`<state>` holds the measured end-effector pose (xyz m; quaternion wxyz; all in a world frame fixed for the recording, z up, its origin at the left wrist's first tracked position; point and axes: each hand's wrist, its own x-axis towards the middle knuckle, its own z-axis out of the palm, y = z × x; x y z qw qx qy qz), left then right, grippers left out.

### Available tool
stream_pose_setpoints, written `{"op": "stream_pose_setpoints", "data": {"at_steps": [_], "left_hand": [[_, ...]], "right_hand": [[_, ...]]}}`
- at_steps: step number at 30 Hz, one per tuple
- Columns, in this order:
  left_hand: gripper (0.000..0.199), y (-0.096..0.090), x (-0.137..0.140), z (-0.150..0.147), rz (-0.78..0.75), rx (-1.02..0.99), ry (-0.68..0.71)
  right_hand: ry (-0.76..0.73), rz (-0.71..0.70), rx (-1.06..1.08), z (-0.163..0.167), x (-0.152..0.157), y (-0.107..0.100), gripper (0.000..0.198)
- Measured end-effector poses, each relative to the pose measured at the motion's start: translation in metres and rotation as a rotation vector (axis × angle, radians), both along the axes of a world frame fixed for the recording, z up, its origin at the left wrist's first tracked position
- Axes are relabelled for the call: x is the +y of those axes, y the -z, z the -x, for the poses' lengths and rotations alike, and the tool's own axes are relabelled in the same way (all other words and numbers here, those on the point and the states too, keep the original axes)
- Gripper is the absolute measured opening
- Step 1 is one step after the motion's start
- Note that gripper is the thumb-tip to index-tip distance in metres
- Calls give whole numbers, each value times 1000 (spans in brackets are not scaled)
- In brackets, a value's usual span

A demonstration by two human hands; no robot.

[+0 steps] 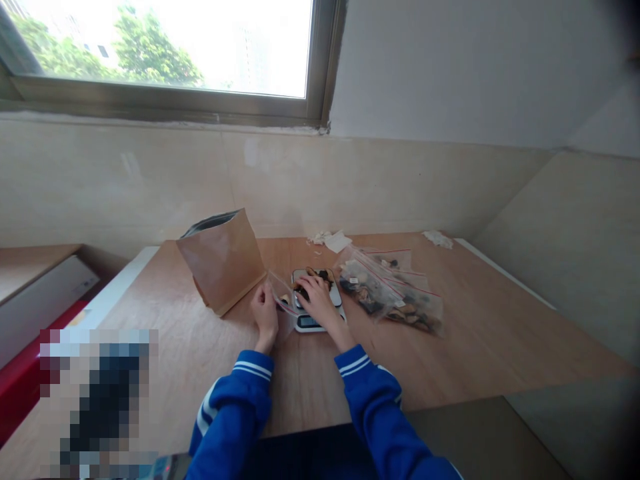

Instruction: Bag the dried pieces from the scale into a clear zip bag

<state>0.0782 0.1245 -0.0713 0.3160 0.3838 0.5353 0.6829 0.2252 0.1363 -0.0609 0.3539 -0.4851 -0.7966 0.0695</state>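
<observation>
My left hand [265, 308] is closed in a pinch on the edge of a clear zip bag [285, 301], just right of a brown paper bag [225, 263]. The zip bag's mouth leans against the left side of a small white kitchen scale [320, 324]. Dark brown and tan dried pieces [326, 275], of a kind I cannot make out, lie on the scale's plate. Over them, my right hand [317, 297] has its fingers curled onto some pieces; its fingertips are partly hidden.
Several filled clear zip bags [390, 290] lie overlapping right of the scale. Crumpled white tissue [336, 241] sits near the wall, with another scrap [439, 239] farther right. The wooden tabletop [480, 327] meets the wall below a window. A blurred dark patch covers the lower left.
</observation>
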Motion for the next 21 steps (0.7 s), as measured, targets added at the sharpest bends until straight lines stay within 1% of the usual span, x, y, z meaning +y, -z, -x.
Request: {"op": "stream_pose_setpoints", "data": {"at_steps": [3,9,15,21], "left_hand": [[41,1,0,1,-9,2,-1],[40,0,-1,1,-13,33,-15],[40,1,-1,0,1,17,-21],[40,-1,-2,0,9,11,-6]], "right_hand": [[60,-15,-101,4,1,4,32],[-18,-35,-156,2,6,4,25],[15,-80,-80,-1,3,9,26],[-4,-61,104,-5,2,7,25]]}}
